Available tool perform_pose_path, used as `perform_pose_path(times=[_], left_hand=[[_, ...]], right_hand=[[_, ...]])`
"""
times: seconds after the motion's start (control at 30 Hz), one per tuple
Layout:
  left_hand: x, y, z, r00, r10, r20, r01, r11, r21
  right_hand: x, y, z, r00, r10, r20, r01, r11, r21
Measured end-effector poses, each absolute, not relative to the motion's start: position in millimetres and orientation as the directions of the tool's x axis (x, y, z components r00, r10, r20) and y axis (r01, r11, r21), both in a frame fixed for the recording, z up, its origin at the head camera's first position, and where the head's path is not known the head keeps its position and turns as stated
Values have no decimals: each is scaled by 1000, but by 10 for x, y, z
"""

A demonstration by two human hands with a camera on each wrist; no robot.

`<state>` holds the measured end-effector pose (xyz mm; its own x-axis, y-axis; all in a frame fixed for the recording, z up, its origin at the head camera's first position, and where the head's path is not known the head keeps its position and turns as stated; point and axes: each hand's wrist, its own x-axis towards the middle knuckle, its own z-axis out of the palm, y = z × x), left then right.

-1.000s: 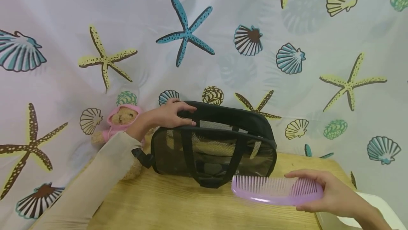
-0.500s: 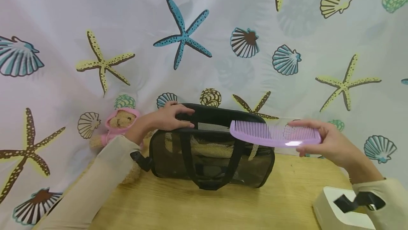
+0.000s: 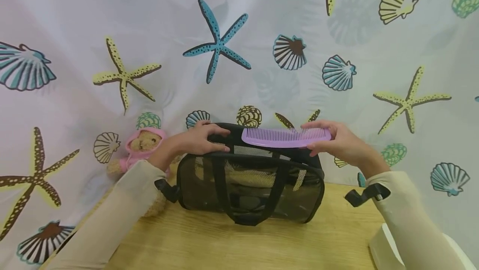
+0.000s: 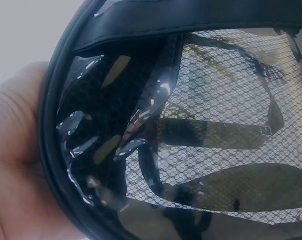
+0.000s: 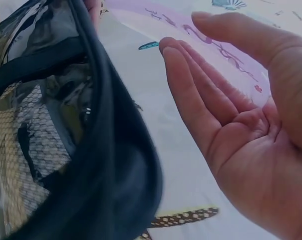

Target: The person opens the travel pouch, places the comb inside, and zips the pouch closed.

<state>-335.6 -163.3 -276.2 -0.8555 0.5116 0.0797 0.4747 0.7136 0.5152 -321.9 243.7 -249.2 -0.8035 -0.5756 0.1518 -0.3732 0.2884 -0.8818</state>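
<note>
A black, see-through bag [image 3: 202, 182] with mesh panels and a dark strap handle stands upright, its top open. At the bag's left end my left hand [image 3: 200, 138] holds the rim, thumb and forefinger spread along the opening. The left wrist view shows this hand [image 4: 21, 165] behind the clear end wall. My right hand [image 3: 342, 143] grips a lilac comb [image 3: 277, 139] by its right end, teeth upward. That comb appears above the right half of the bag's opening. In the right wrist view it [image 5: 190, 25] lies behind the fingers, flower-like print showing.
A teddy bear [image 3: 147, 141] in a pink hood sits against the cloth backdrop [image 3: 262, 91], left of the bag. Under the right sleeve is a white container [image 3: 385, 245], partly hidden. Everything stands on a wooden table [image 3: 224, 245].
My right hand has carried the comb up and leftward, from in front of the bag's lower right to above its opening. The left hand has kept its place on the rim.
</note>
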Motion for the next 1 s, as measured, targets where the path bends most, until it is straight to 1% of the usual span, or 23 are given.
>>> perform_pose_path(times=[0.17,0.33,0.47,0.63,0.83,1.0], left_hand=[[-3342,-1634,-2764,-863,502,62,458,723,517],[-3344,-1645,-2757,-858,507,79,473,721,506],[-3345,-1655,-2761,-852,517,84,485,720,497],[-3343,-1670,-2747,-857,509,84,476,719,506],[-3338,-1675,-2751,-855,511,87,480,717,505],[-3333,-1649,-2770,-847,522,102,498,710,498]], right_hand=[[-3382,2273,-2643,-777,-614,140,-334,213,-918],[-3475,2158,-2731,-782,-612,116,-305,213,-928],[-3518,2083,-2793,-783,-617,78,-285,244,-927],[-3586,1936,-2838,-785,-618,41,-301,322,-898],[-3648,1717,-2876,-765,-644,-1,-359,427,-830],[-3673,1657,-2930,-754,-657,-31,-402,499,-768]])
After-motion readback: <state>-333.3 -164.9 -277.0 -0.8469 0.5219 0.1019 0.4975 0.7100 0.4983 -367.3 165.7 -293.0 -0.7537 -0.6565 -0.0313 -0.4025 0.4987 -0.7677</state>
